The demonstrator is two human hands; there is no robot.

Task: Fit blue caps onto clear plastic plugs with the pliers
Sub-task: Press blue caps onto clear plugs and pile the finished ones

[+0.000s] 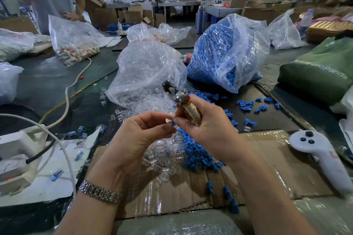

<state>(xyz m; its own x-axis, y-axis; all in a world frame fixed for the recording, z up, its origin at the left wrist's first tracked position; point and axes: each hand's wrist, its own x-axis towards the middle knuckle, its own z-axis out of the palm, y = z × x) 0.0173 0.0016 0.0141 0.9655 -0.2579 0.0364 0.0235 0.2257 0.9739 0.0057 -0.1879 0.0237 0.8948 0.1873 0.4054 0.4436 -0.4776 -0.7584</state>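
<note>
Head: both hands pinch ribbed blue cap point(172, 122), R point(202, 126) w/ steel pliers point(176, 94).

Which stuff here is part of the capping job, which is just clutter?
Job: pliers in right hand; blue cap pinched between both hands; left hand; loose clear plugs; loose blue caps; bag of blue caps.

Lying about: white controller; green bag; white cable.

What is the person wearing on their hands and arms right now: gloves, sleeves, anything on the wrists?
No gloves and no sleeves in view: both forearms are bare. The left hand has a silver metal link watch band on its wrist. The right hand and its wrist carry nothing.
</note>
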